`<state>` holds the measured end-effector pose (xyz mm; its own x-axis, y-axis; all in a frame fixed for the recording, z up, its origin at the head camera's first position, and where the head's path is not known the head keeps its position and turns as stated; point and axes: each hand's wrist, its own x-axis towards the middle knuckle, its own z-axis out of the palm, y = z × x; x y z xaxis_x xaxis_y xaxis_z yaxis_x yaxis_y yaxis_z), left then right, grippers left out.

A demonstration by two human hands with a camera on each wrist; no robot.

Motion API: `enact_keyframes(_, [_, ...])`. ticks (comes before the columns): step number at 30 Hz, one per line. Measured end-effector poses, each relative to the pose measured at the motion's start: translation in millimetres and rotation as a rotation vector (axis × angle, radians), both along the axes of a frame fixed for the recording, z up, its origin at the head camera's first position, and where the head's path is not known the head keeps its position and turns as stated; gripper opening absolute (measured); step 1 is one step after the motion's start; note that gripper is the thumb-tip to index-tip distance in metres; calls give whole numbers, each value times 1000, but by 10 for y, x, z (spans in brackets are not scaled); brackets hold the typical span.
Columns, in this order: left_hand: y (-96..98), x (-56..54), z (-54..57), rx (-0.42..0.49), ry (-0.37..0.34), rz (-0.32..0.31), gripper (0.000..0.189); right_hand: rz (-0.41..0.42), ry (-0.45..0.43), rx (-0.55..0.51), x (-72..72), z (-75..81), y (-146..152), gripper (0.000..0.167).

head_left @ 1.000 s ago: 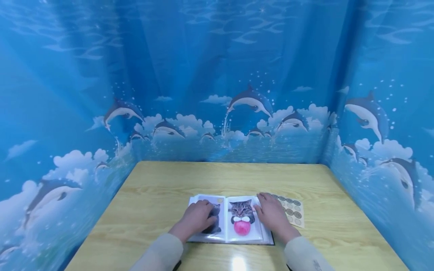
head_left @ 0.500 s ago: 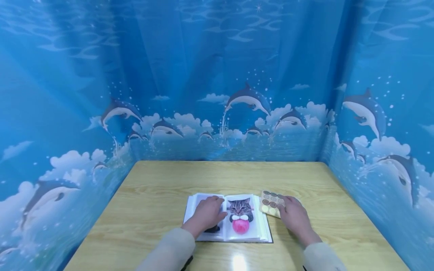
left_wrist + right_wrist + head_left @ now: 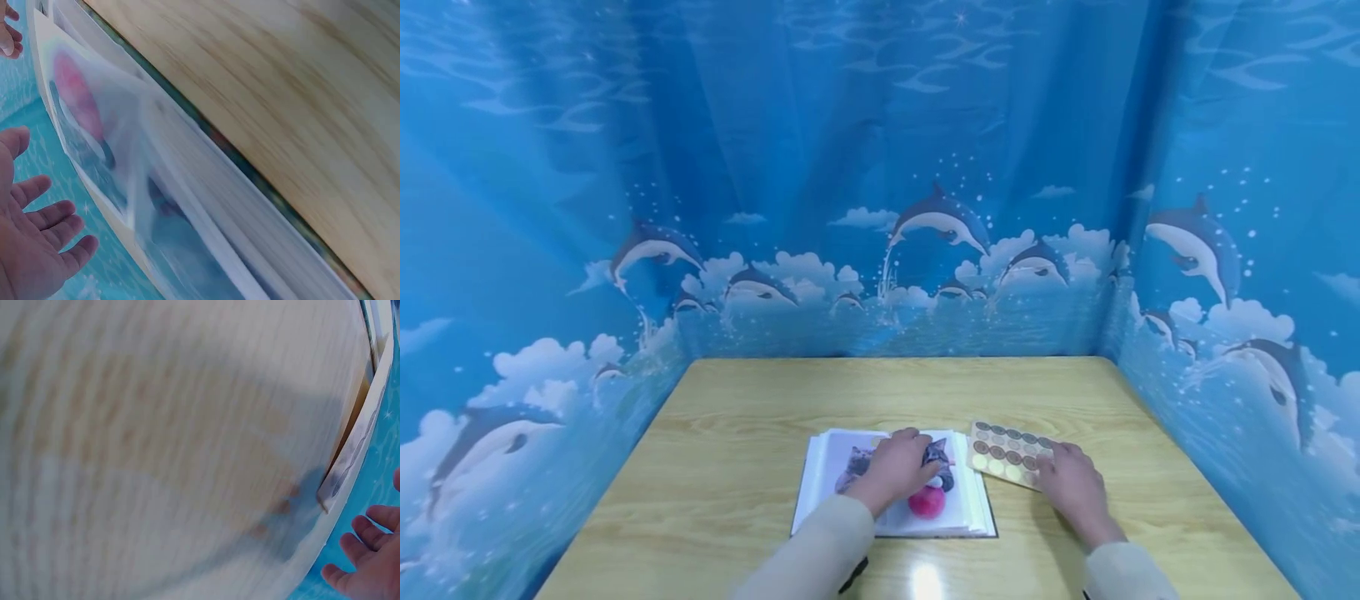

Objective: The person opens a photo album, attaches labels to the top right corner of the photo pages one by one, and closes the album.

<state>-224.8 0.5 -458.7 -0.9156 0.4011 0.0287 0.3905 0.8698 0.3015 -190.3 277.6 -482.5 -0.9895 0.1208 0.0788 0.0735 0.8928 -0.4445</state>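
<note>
An open photo album (image 3: 808, 487) with clear sleeves lies on the table, showing cat pictures; one has a pink ball (image 3: 927, 502). My left hand (image 3: 898, 468) is over the middle of the album, covering parts of both pages. In the left wrist view its fingers (image 3: 59, 231) are spread and hold nothing. Right of the album is a pale sheet of round stickers (image 3: 1006, 454) in brown and cream rows. My right hand (image 3: 1072, 483) is at the sheet's right end, with loosely extended fingers (image 3: 369, 540) in the right wrist view. Whether they touch the sheet is unclear.
The wood-grain table (image 3: 737, 408) reaches back to a blue curtain (image 3: 820, 125) printed with dolphins, which also lines both sides. A bright light reflection lies on the table in front of the album.
My left hand has moved right from the left page towards the album's middle. My right hand went from the album's right edge to the sticker sheet, which now lies shifted left and turned.
</note>
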Motion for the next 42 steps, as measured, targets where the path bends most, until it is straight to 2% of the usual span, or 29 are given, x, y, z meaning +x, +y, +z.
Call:
enact_keyframes(5, [219, -51, -53, 21, 34, -27, 51, -54, -46, 9, 37, -36, 146, 60])
enact_keyframes(10, [388, -91, -113, 24, 40, -16, 52, -83, -72, 15, 63, -53, 226, 58])
enact_keyframes(18, [576, -146, -159, -27, 37, 0, 49, -80, -103, 26, 74, -91, 256, 55])
enact_keyframes(24, [656, -190, -211, -78, 47, 9, 49, -69, -118, 70, 69, -113, 242, 53])
enact_keyframes(31, [708, -194, -276, -105, 36, 24, 50, -65, -118, 74, 59, -170, 204, 47])
enact_keyframes(38, [729, -177, -290, -90, 24, 14, 45, -65, -107, 75, 51, -181, 175, 46])
enact_keyframes(42, [730, -193, -282, -27, 39, 11, 44, -76, -125, 45, 46, -144, 164, 46])
